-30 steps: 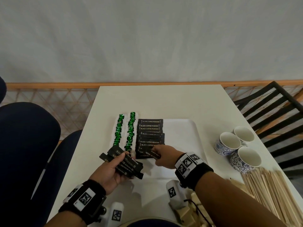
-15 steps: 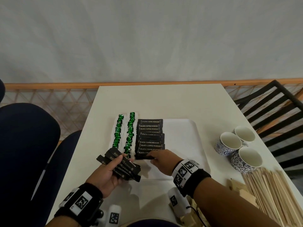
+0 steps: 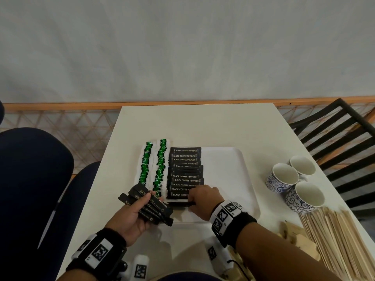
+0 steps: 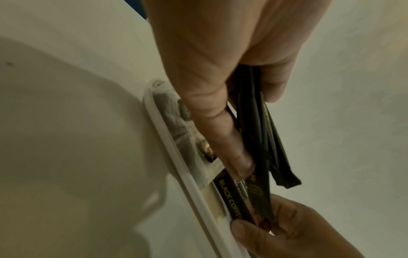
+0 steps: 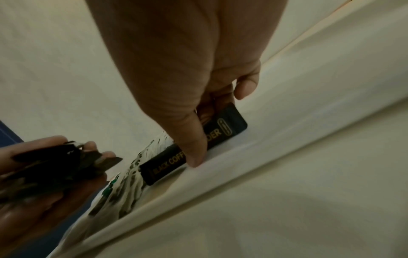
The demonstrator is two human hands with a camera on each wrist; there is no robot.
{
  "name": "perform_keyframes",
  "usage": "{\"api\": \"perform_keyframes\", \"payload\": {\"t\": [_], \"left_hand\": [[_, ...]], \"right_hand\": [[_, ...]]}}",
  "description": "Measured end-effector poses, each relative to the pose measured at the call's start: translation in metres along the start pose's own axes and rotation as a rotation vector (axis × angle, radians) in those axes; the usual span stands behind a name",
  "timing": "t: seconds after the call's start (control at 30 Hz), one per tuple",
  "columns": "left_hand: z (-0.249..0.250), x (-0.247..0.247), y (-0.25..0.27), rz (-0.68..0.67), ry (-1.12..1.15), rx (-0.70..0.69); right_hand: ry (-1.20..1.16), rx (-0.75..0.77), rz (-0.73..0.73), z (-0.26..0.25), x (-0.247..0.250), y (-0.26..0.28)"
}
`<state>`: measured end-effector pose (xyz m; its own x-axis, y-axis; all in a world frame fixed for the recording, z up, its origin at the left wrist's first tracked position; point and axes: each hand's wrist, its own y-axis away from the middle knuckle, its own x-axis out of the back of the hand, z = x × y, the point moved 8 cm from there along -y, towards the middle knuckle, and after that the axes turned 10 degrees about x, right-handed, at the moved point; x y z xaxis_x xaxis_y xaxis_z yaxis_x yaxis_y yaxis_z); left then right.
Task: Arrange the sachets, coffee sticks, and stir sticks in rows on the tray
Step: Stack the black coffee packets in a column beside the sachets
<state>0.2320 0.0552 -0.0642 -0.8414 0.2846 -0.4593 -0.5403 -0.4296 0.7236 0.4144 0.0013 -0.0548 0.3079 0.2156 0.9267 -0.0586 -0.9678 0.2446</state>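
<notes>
on the tray point(image 3: 229, 175), right fingers point(image 5: 194, 153) pinch a coffee stick point(image 5: 229, 125); left hand point(image 3: 129, 218) grips spare sticks point(image 3: 150, 207).

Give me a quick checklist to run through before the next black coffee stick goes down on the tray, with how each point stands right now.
1. Current coffee stick set flat at the near end of the black row: ok; the right hand pinches it against the tray.
2. Right hand free for the next stick: not ok.
3. Spare sticks ready: ok; the left hand holds a fanned bundle.
4. Room left in that row: not ok; the stick sits by the near rim.
5. Space for a new row: ok; the tray's right half is bare.
6. Stir sticks placed: not ok; they lie on the table.
</notes>
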Motion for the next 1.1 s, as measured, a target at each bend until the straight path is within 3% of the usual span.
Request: {"api": "perform_keyframes", "payload": {"t": [0.3,0.87,0.97,1.1], "left_hand": [[-0.001,0.001,-0.001,0.007,0.006,0.011],[-0.002,-0.003,-0.001,-0.016,-0.018,0.019],[-0.003,-0.006,0.0,-0.024,-0.065,0.018],[-0.003,-0.011,-0.001,-0.016,-0.146,0.002]], "right_hand": [[-0.013,-0.008,0.146,0.003,0.008,-0.004],[0.122,0.026,0.207,-0.004,0.014,0.002],[0.017,0.071,0.226,-0.011,0.019,0.002],[-0.444,0.179,0.127,-0.036,0.023,0.0]]}}
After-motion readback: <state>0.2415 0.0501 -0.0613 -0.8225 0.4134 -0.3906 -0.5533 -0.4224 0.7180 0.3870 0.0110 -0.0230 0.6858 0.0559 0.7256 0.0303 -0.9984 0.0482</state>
